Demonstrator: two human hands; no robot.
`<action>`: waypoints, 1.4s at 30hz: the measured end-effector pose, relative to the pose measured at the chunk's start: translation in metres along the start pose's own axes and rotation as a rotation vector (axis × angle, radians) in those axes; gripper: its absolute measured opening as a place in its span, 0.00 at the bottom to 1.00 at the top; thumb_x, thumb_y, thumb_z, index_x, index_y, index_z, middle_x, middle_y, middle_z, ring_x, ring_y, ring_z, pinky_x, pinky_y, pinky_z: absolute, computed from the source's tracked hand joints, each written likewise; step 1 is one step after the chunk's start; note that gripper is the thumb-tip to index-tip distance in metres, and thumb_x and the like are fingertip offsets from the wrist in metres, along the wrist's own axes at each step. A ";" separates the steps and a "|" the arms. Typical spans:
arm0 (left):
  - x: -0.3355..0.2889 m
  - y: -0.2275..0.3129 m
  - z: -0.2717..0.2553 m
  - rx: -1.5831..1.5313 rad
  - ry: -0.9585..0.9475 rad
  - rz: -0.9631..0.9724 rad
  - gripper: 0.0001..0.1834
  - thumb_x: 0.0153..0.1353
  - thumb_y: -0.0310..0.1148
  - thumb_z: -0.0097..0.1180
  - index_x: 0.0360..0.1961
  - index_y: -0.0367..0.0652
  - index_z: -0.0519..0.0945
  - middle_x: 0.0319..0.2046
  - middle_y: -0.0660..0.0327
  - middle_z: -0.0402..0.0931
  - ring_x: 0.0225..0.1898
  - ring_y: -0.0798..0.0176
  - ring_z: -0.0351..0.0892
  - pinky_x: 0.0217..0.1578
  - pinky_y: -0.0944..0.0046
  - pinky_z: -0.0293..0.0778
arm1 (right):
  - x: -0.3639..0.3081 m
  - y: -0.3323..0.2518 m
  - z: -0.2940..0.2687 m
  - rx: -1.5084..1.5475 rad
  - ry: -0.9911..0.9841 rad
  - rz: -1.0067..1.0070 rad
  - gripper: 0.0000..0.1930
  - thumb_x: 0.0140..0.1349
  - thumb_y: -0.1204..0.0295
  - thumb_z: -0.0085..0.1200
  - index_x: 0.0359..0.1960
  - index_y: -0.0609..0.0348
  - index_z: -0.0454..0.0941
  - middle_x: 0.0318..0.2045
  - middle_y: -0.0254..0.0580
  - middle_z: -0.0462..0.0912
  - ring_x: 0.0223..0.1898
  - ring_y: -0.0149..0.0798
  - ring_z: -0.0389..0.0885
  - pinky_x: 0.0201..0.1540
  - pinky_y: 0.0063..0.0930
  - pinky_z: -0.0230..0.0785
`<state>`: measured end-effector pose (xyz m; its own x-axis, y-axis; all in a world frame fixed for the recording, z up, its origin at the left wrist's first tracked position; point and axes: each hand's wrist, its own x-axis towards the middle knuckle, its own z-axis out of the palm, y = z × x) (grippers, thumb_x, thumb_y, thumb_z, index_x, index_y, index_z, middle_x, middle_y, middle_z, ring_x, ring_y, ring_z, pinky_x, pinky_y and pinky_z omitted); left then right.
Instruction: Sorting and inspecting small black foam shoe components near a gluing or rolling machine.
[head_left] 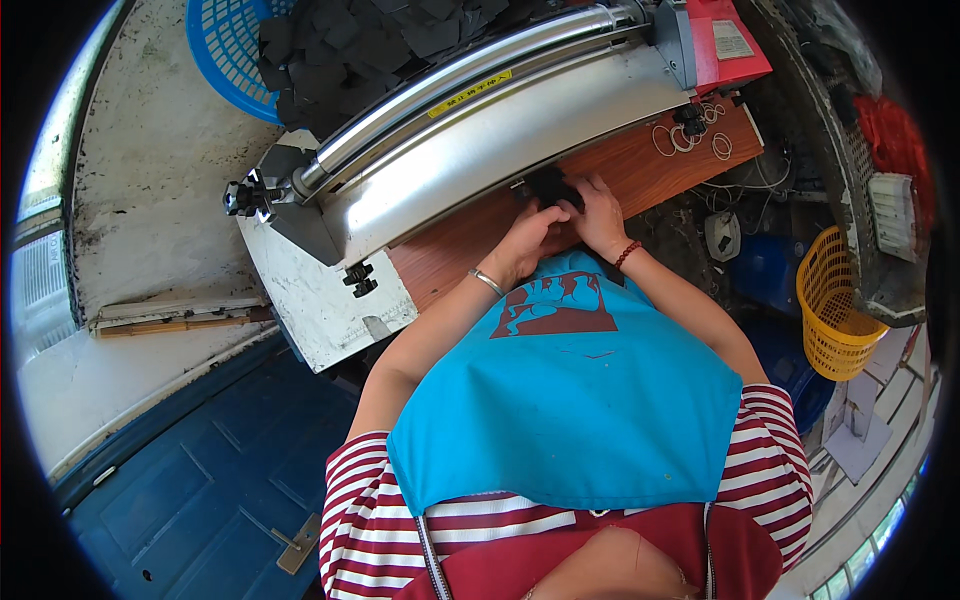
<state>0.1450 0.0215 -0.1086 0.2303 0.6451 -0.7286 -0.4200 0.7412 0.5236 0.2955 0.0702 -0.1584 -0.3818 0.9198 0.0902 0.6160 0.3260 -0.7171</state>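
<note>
Both hands meet at the front edge of a roller machine, over a wood-grain board [450, 265]. Between them is a small dark bunch of black sheet pieces [549, 187], which looks like a stack; its exact edges are hard to make out. My left hand [530, 238], with a silver bangle at the wrist, pinches the near side of the black pieces with thumb and fingers. My right hand [600, 218], with a red bead bracelet, curls round their right side. The machine's metal feed plate [500, 150] lies just beyond the fingers, below a shiny steel roller [470, 75].
Black cut pieces [350, 50] pile up behind the roller, beside a blue basket [225, 60]. Pale rubber bands [682, 138] lie at the board's right end. Black knobs [358, 280] jut out at the machine's left. A yellow basket [835, 310] stands at right.
</note>
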 end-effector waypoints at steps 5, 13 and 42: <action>-0.008 0.002 0.003 0.048 0.053 0.009 0.25 0.60 0.38 0.54 0.58 0.50 0.64 0.45 0.63 0.67 0.40 0.64 0.71 0.49 0.58 0.71 | 0.001 0.021 0.009 0.328 -0.073 0.233 0.18 0.54 0.70 0.62 0.47 0.61 0.77 0.38 0.43 0.81 0.34 0.40 0.79 0.38 0.33 0.71; -0.012 0.000 0.002 0.014 0.140 0.077 0.16 0.62 0.39 0.55 0.49 0.48 0.76 0.33 0.66 0.76 0.27 0.73 0.68 0.30 0.70 0.70 | -0.006 0.009 -0.047 0.963 -0.382 0.536 0.17 0.58 0.69 0.61 0.49 0.60 0.77 0.37 0.29 0.81 0.30 0.20 0.73 0.30 0.16 0.64; -0.095 0.088 0.055 -0.141 -0.301 0.548 0.17 0.64 0.31 0.50 0.52 0.34 0.73 0.44 0.58 0.78 0.44 0.66 0.79 0.46 0.65 0.78 | 0.020 -0.108 -0.104 1.755 -0.488 0.511 0.11 0.67 0.68 0.53 0.44 0.62 0.76 0.32 0.37 0.81 0.20 0.23 0.74 0.19 0.14 0.68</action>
<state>0.1341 0.0359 0.0310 0.1775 0.9625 -0.2051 -0.6538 0.2711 0.7064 0.2930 0.0760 -0.0076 -0.7435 0.6066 -0.2815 -0.4659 -0.7718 -0.4327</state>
